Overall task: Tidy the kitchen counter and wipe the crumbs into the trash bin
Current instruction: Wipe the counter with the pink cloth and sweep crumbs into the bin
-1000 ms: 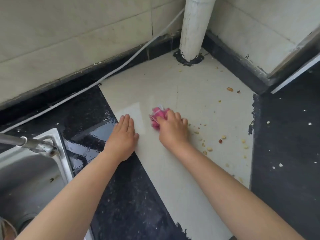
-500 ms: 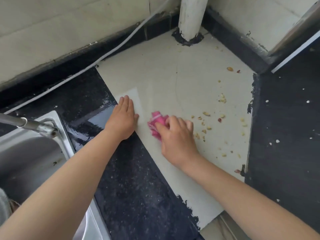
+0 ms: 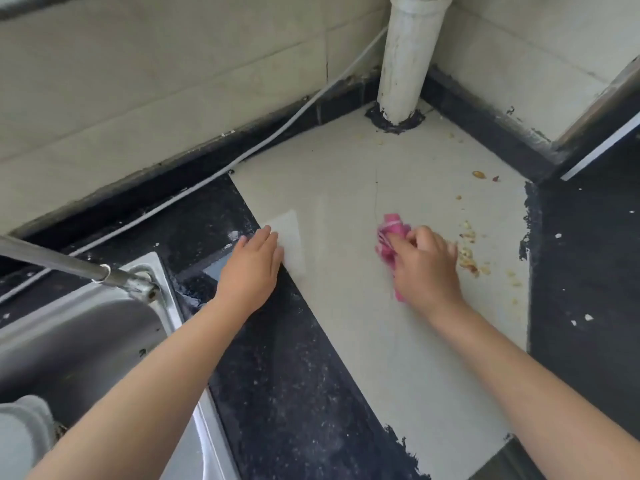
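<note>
Pink cloth (image 3: 391,233) x1 gripped in R hand (image 3: 424,268); L hand (image 3: 251,268) flat on counter (image 3: 339,188).

Single head-mounted, wide-angle view, taken from above the counter (image 3: 346,188) and directed forward and steeply downward into a wall corner. The white pipe (image 3: 405,64) standing in that corner lies at upper centre; the tiled walls run off toward both upper edges and bow with lens distortion. Both forearms enter from the bottom edge, the left hand (image 3: 251,271) and right hand (image 3: 427,271) lying near mid-frame, within arm's reach of the camera. The sink (image 3: 86,341) is cut off by the left edge, the dark counter section (image 3: 588,271) by the right. No second view is provided, so no overlap exists.
</note>
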The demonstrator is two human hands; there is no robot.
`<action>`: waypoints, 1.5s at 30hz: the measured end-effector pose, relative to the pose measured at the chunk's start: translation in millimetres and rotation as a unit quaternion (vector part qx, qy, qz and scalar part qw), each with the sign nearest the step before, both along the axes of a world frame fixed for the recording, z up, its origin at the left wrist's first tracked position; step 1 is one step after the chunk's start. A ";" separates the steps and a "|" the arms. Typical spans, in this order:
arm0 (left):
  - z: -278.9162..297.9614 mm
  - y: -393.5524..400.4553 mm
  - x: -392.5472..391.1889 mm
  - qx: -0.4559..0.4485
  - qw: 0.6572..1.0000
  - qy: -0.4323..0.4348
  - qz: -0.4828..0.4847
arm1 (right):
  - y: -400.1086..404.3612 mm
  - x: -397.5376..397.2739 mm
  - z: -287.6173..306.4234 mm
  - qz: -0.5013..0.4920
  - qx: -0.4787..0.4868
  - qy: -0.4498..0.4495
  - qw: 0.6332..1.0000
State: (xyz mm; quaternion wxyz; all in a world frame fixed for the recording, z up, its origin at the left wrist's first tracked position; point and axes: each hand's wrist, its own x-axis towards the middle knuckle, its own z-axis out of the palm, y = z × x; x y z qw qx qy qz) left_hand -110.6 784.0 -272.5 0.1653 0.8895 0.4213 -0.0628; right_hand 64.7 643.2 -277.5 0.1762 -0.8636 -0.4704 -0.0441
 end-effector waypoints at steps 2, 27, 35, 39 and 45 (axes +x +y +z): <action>4.0 -2.1 -20.4 0.041 0.998 -0.027 0.046 | 23.2 -41.5 -4.2 0.088 0.019 -0.030 0.995; -21.2 -90.1 17.8 0.013 0.992 0.057 -0.112 | -68.1 -52.7 -25.4 0.125 -0.108 -0.031 0.986; -19.4 -92.0 18.4 0.021 0.977 0.144 -0.157 | -56.7 31.3 2.5 -0.031 -0.165 0.062 0.984; -11.0 -93.0 17.4 0.011 0.973 0.154 -0.169 | -93.0 -26.9 9.8 0.105 -0.043 -0.049 0.992; -10.8 -94.0 16.5 0.000 0.977 0.137 -0.166 | -147.6 -56.4 -21.1 0.183 -0.136 -0.049 0.972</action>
